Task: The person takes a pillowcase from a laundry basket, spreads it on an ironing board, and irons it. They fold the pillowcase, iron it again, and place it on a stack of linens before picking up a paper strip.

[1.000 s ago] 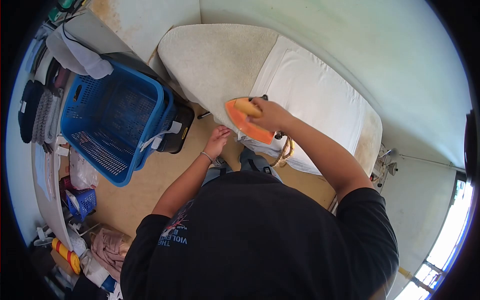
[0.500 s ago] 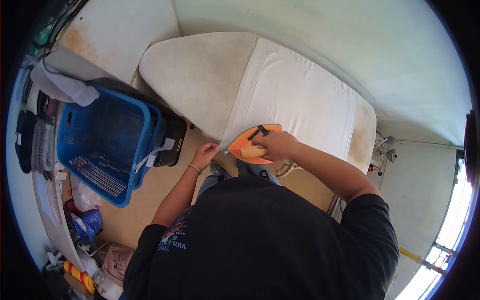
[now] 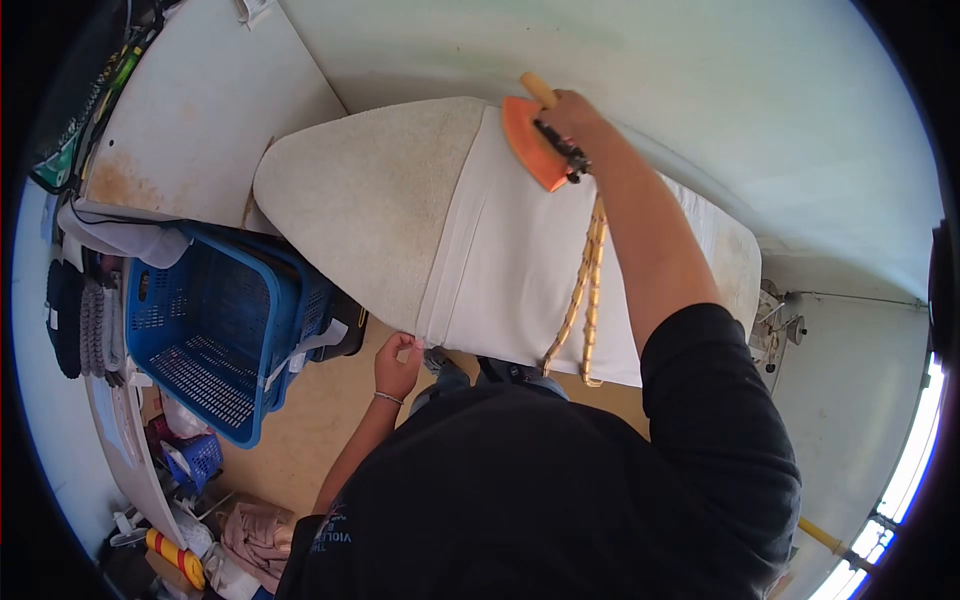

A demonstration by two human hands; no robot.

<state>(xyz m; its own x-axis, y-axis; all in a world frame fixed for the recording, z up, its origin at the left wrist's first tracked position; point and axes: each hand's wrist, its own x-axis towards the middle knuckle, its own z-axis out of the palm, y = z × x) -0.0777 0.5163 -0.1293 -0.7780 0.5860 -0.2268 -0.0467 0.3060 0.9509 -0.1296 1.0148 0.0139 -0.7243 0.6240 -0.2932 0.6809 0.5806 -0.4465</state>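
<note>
My right hand grips the wooden handle of an orange iron. The iron rests over the far edge of a white cloth garment drawn around the ironing board. From the iron a beige segmented hose hangs down across the cloth toward my body. Down at the near left corner of the garment, my left hand is closed, thumb and finger pinching the hem. The iron's underside is hidden.
Blue baskets stand stacked left of the board. Folded knit items lie on a shelf at the far left. A wall runs close behind the board. Metal fittings sit at its right end.
My right hand has carried the iron from the near edge of the cloth to its far edge, turning it. The hose now drapes over the cloth. My left hand stays at the near corner.
</note>
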